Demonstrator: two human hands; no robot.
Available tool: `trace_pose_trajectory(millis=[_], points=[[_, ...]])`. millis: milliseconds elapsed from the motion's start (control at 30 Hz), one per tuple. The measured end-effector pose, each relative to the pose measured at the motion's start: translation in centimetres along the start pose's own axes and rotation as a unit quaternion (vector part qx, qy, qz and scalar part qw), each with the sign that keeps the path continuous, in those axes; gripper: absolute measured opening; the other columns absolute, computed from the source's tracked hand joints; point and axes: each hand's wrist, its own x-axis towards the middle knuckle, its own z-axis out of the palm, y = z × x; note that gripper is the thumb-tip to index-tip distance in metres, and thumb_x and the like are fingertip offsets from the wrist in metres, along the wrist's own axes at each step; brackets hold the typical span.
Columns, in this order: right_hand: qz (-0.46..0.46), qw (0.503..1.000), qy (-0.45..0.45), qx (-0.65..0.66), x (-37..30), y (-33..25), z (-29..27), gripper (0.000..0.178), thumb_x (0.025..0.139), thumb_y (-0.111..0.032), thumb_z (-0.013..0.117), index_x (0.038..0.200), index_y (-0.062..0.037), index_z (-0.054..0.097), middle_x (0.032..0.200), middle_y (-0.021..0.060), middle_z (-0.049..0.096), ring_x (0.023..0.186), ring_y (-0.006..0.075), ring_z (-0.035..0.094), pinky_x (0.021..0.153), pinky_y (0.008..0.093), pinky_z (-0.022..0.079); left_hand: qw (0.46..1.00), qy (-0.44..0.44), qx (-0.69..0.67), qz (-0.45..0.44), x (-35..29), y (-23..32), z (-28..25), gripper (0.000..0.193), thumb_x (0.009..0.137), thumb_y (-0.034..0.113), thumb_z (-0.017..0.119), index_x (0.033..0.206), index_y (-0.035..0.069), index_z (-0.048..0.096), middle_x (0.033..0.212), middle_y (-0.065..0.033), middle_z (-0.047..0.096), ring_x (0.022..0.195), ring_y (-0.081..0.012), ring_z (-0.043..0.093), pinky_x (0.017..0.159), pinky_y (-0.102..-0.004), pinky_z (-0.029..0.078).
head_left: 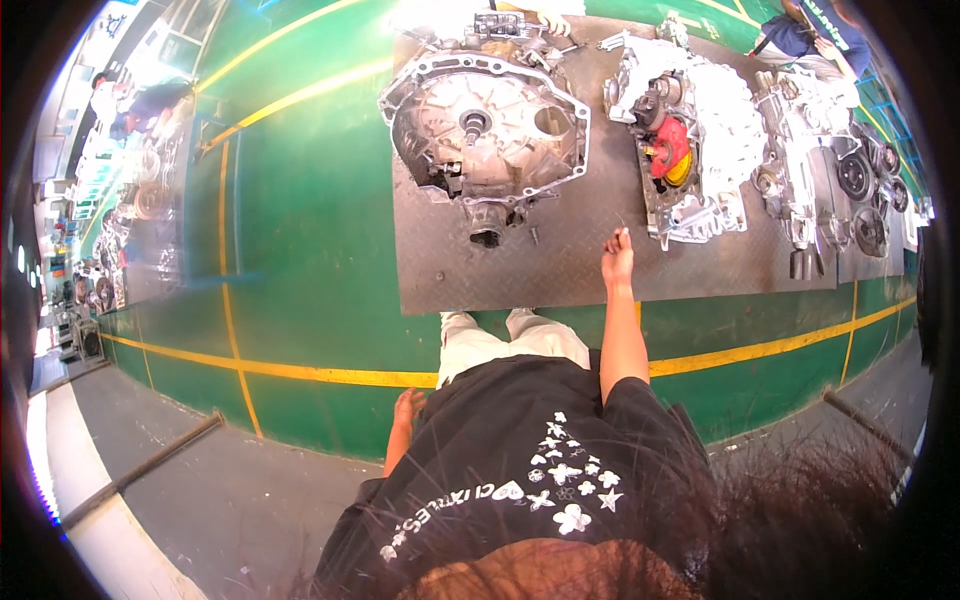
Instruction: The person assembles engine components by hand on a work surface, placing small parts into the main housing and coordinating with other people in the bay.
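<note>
My right hand [618,258] reaches over the metal-topped table [560,275], fingertips drawn together. A faint thin line shows near the fingertips, but I cannot make out what they hold, if anything. Left of that hand lies a bolt [534,235], beside a large round gearbox housing [485,130] with its open side up. To the hand's upper right sits a silver casting [715,130] carrying a red part [671,145] and a yellow part [680,170]. My left hand [408,408] hangs low beside my body, fingers loosely stretched and holding nothing.
Further right is an engine [800,150] with dark pulleys [856,176]. A small nut-like piece [439,276] rests near the table's front left corner. A person in dark clothing [800,40] bends at the far right; another person's hand [552,22] shows behind the housing.
</note>
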Motion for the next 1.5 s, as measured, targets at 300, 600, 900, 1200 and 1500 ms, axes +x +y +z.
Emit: trace_pose_trajectory(millis=[300, 600, 900, 1200, 1500], points=[[0.078, 0.966, -0.23, 0.086, -0.3, 0.1, 14.2, 0.022, 0.104, -0.031, 0.052, 0.092, -0.0115, 0.054, 0.069, -0.0062, 0.032, 0.064, 0.0088, 0.031, 0.075, 0.0276, 0.033, 0.99, -0.076, 0.11, 0.054, 1.6, -4.2, -1.9, 0.052, 0.1, 0.041, 0.048, 0.139, 0.008, 0.051, 0.122, -0.0116, 0.067, 0.108, -0.0267, 0.064, 0.095, -0.041, 0.047], [-0.06, 0.988, -0.113, -0.088, 2.9, 0.7, 11.3, 0.024, 0.1, -0.029, 0.06, 0.093, -0.0073, 0.066, 0.069, -0.0093, 0.04, 0.063, 0.0037, 0.034, 0.066, 0.0216, 0.032, 0.994, -0.011, 0.107, -0.011, -0.7, 2.9, -0.4, 0.05, 0.101, 0.04, 0.045, 0.14, 0.01, 0.05, 0.124, -0.0104, 0.067, 0.107, -0.0259, 0.064, 0.093, -0.0403, 0.047], [-0.122, 0.988, -0.07, -0.067, -1.4, -0.3, 12.6, 0.022, 0.102, -0.027, 0.057, 0.094, -0.0093, 0.066, 0.081, -0.0061, 0.053, 0.066, 0.0044, 0.034, 0.069, 0.0229, 0.033, 0.985, -0.065, 0.158, 0.02, -0.1, -1.2, -3.4, 0.05, 0.101, 0.039, 0.045, 0.141, 0.009, 0.049, 0.126, -0.0101, 0.065, 0.116, -0.025, 0.06, 0.093, -0.0395, 0.047], [-0.294, 0.897, 0.039, -0.329, -1.6, 2.1, 16.0, 0.024, 0.104, -0.018, 0.049, 0.088, -0.0034, 0.061, 0.077, -0.0015, 0.053, 0.069, 0.0111, 0.042, 0.065, 0.026, 0.037, 0.896, -0.115, 0.348, 0.252, -4.7, 3.7, -0.2, 0.049, 0.1, 0.037, 0.046, 0.138, 0.006, 0.052, 0.126, -0.0097, 0.065, 0.119, -0.0231, 0.058, 0.096, -0.0392, 0.046], [-0.322, 0.819, 0.021, -0.474, -0.4, 1.8, 17.3, 0.033, 0.103, -0.025, 0.05, 0.093, 0.0047, 0.06, 0.079, 0.0218, 0.061, 0.068, 0.0332, 0.053, 0.068, 0.0417, 0.044, 0.988, -0.048, 0.146, -0.006, 1.7, 4.8, -3.4, 0.054, 0.101, 0.041, 0.046, 0.14, 0.005, 0.047, 0.125, -0.0178, 0.064, 0.103, -0.0282, 0.066, 0.088, -0.0421, 0.054]])
